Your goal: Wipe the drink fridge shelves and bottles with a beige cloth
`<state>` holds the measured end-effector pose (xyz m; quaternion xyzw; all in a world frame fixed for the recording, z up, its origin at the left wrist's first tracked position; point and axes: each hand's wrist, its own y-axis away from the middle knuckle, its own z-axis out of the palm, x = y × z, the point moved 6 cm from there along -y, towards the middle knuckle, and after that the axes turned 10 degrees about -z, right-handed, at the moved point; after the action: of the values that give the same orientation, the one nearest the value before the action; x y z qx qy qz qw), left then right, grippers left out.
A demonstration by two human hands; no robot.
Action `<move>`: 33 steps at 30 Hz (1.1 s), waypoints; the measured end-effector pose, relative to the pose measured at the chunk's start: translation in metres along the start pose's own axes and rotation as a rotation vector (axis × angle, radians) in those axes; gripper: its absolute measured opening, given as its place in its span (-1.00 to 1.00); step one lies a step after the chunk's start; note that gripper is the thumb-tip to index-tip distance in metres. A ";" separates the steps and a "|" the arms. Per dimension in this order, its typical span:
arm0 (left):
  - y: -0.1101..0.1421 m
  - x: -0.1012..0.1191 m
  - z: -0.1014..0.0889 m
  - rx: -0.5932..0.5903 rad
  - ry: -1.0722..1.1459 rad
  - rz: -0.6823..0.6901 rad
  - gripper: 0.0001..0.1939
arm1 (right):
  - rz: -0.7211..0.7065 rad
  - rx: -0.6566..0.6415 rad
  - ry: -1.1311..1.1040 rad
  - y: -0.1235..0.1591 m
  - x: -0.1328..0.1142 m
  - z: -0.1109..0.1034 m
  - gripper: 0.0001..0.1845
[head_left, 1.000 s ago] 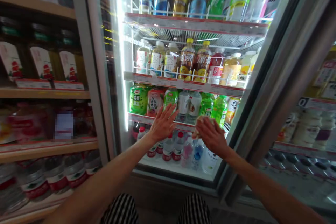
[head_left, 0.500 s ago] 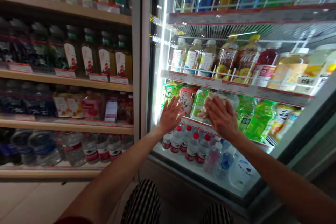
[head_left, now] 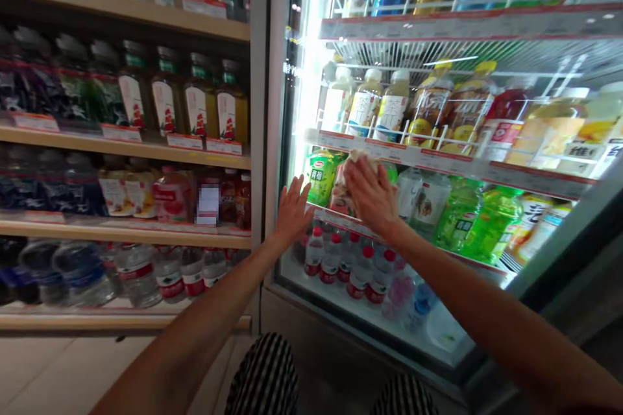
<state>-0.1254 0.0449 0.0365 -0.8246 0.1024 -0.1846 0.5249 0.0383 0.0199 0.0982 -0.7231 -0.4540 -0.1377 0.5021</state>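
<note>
Holding a cloth (head_left: 359,157) against the glass (head_left: 438,172) with my right hand (head_left: 372,196), left hand (head_left: 293,213) spread wide; what's already wiped, I can't tell.

Wooden shelves (head_left: 121,235), left — rows of bottles (head_left: 164,104) — tiled floor (head_left: 43,376).

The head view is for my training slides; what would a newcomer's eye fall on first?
Probably the glaring white, vertical light strip inside the left edge of the grey-framed drinks cooler. Next, the bare right hand, just right of centre, holding a crumpled pale cloth, with the bare left hand to its left. Then bright green plastic bottles on the shelf at right.
</note>
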 end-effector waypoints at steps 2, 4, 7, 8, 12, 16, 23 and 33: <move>0.000 0.000 0.001 -0.006 0.003 0.010 -0.42 | -0.183 -0.071 -0.043 0.006 -0.015 0.005 -0.44; 0.000 0.004 0.002 -0.001 0.013 0.022 -0.41 | -0.296 -0.133 -0.057 0.015 -0.021 0.006 -0.45; -0.001 0.017 0.003 0.010 0.031 0.054 -0.39 | -0.097 -0.091 0.044 0.024 0.005 -0.012 -0.45; -0.001 0.024 0.003 0.014 0.037 0.068 -0.39 | -0.003 -0.059 0.089 0.029 0.017 -0.021 -0.45; -0.004 0.054 0.005 0.033 0.080 0.140 -0.39 | -0.047 -0.093 0.103 0.061 0.024 -0.044 -0.45; -0.006 0.085 0.009 0.033 0.150 0.183 -0.40 | -0.090 -0.142 0.107 0.096 0.040 -0.064 -0.44; -0.005 0.133 0.016 0.004 0.170 0.257 -0.40 | 0.134 -0.023 0.320 0.166 0.065 -0.106 -0.46; 0.001 0.180 0.018 -0.005 0.158 0.386 -0.47 | 0.318 0.140 0.422 0.215 0.085 -0.138 -0.47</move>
<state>0.0459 -0.0058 0.0636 -0.7738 0.2999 -0.1443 0.5389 0.2913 -0.0714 0.0873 -0.7042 -0.2285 -0.1730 0.6496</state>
